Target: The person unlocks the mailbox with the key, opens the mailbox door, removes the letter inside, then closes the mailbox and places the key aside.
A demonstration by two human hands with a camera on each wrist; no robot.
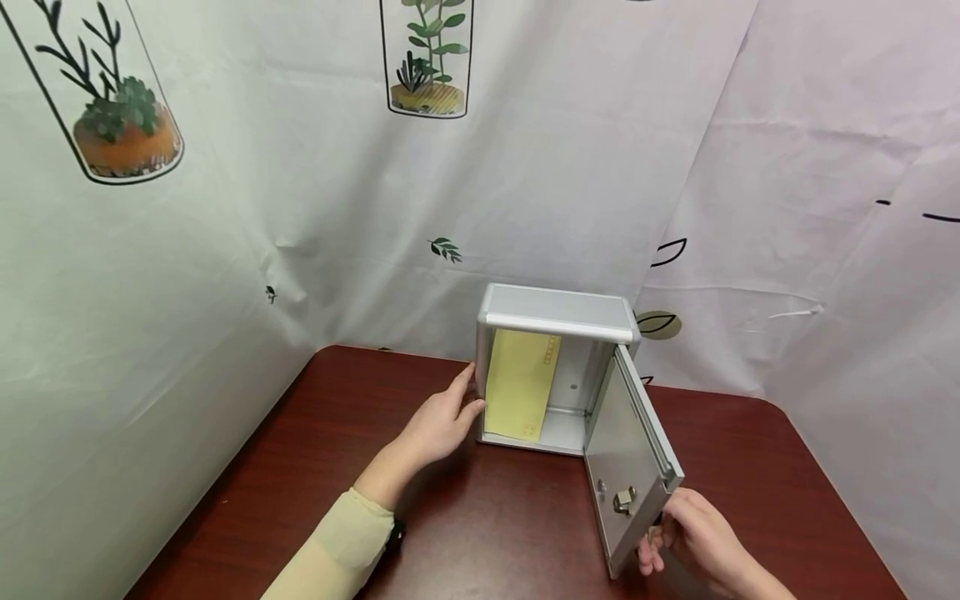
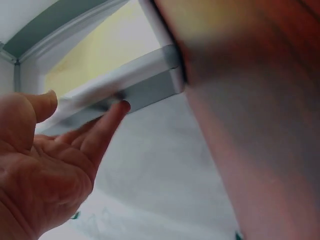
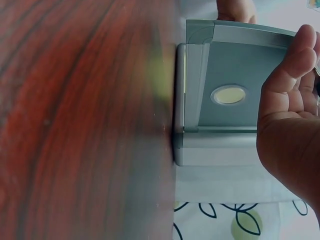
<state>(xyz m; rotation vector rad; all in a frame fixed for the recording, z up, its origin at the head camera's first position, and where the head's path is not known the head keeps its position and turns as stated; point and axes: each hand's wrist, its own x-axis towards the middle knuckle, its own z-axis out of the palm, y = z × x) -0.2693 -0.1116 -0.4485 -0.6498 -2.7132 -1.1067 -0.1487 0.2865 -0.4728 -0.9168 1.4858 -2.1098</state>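
A silver metal box (image 1: 558, 304) stands upright on the table, its hinged door (image 1: 626, 442) swung wide toward the front right. Inside, a yellow envelope (image 1: 517, 387) leans against the left part of the back wall. My left hand (image 1: 438, 423) touches the box's left side with extended fingers, thumb near the front edge. At the door's free edge, my right hand (image 1: 697, 529) has curled fingers and pinches a small key, mostly hidden, on the outer face. A metal lock cam (image 1: 624, 500) sits on the door's inner face. In the right wrist view the door has an oval window (image 3: 229, 94).
The box stands near the back of a dark red wooden table (image 1: 480, 533). A white fabric backdrop (image 1: 337, 208) with plant prints hangs behind and at both sides.
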